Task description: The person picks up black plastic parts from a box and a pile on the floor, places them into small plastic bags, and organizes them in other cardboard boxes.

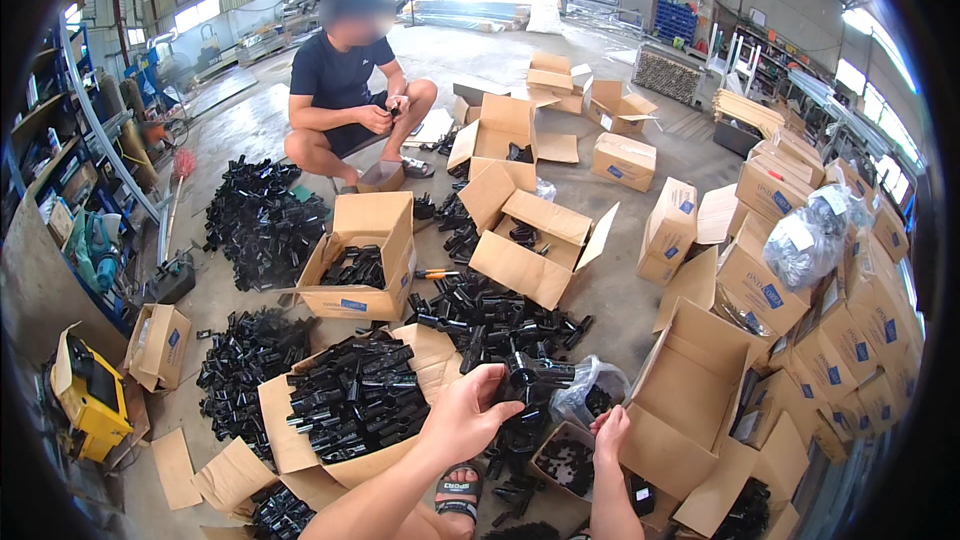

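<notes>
My left hand (466,416) is closed around a glossy black tubular fitting (545,373) with short pipe-like arms, held above the floor in front of me. My right hand (609,433) has its fingers drawn together at the edge of a small carton (541,468) of little black pieces (568,462). What those fingers hold, if anything, is too small to make out. Just beyond that hand stands a clear plastic bag (573,406) with dark parts in it. To the left, an open carton (375,460) is filled with black fittings (355,395) laid in rows.
Loose black fittings (490,315) lie heaped on the floor ahead. A large open carton (690,380) stands at my right, with stacked cartons (850,340) beyond. Across from me a person (340,90) squats, handling a small dark part. A yellow case (95,400) stands far left.
</notes>
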{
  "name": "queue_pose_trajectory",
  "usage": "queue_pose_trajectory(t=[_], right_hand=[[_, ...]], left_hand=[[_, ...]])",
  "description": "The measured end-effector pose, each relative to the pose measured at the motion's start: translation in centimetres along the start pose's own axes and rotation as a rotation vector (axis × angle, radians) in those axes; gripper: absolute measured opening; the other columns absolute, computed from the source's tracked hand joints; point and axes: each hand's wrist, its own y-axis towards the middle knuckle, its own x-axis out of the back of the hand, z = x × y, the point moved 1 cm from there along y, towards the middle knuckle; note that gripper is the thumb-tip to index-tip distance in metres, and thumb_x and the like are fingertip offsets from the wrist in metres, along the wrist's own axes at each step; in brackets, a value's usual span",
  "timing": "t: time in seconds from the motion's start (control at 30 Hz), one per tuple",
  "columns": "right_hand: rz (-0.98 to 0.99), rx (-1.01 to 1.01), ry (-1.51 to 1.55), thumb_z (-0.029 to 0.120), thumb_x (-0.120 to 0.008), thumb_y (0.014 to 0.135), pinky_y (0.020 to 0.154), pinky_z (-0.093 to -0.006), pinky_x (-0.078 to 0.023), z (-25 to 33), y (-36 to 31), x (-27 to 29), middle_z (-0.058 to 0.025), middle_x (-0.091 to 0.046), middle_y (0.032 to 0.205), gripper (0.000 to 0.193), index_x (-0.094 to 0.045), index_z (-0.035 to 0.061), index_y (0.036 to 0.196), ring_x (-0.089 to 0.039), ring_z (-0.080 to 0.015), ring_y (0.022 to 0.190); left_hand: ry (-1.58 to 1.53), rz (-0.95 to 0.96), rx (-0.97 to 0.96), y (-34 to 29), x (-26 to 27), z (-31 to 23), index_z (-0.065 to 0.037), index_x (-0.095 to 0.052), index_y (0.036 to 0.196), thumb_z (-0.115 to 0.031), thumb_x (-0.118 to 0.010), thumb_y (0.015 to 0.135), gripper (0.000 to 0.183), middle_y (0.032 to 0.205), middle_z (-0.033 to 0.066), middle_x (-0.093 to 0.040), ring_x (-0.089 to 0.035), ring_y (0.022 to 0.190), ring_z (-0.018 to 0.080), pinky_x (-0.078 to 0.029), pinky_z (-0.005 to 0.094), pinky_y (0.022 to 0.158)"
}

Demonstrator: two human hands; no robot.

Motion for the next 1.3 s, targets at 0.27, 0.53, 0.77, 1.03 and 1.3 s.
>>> queue_pose_trajectory(t=[0.27,0.53,0.77,1.03,1.3], right_hand=[[0.089,0.028,0.421,0.005,-0.074,0.094,0.071,-0.0245,-0.058,9.0,-10.3,1.2,-0.0012,-0.064,0.088,0.012,-0.063,0.0064,0.098,-0.066,-0.0112,0.078],[0.044,0.325,0.332,0.010,-0.065,0.101,0.064,-0.0243,-0.054,13.9,-13.9,2.9,-0.0037,-0.070,0.090,0.006,-0.063,0.0081,0.106,-0.069,-0.0129,0.080],[0.324,0.001,0.700,0.017,-0.062,0.103,0.061,-0.0251,-0.044,17.4,-14.2,3.3,-0.0023,-0.070,0.093,0.015,-0.068,0.0102,0.115,-0.065,-0.0121,0.081],[0.427,-0.278,1.144,0.014,-0.051,0.108,0.053,-0.0223,-0.039,12.2,-11.5,2.5,0.0006,-0.051,0.078,0.018,-0.062,0.0057,0.118,-0.047,-0.0106,0.069],[0.329,-0.479,0.730,0.017,-0.056,0.105,0.056,-0.0236,-0.041,1.7,-10.6,1.2,0.0016,-0.059,0.081,0.017,-0.063,0.0083,0.118,-0.054,-0.0101,0.071]], left_hand=[[0.041,0.085,-0.016,-0.1,-1.6,0.5,0.007,-0.058,0.131,-0.007,-0.079,0.088,0.050,0.121,0.0173,-0.073,-0.070,0.112,0.0175,-0.055,0.0312,0.096],[0.138,0.075,-0.072,-1.1,-2.8,0.8,0.006,-0.060,0.132,-0.012,-0.079,0.087,0.052,0.126,0.0223,-0.071,-0.070,0.117,0.0265,-0.054,0.0351,0.099],[0.174,0.109,-0.073,-1.9,-3.5,-0.8,0.008,-0.057,0.131,-0.003,-0.080,0.087,0.051,0.123,0.0165,-0.071,-0.068,0.113,0.0175,-0.053,0.0327,0.098],[-0.066,0.032,-0.104,-1.4,-1.4,0.4,0.008,-0.061,0.122,0.008,-0.072,0.086,0.038,0.109,0.0094,-0.073,-0.067,0.101,0.0123,-0.054,0.0288,0.088],[-0.041,-0.084,-0.099,-1.7,1.2,-0.1,0.012,-0.059,0.125,0.004,-0.075,0.086,0.043,0.114,0.0154,-0.074,-0.070,0.102,0.0158,-0.055,0.0298,0.090]])
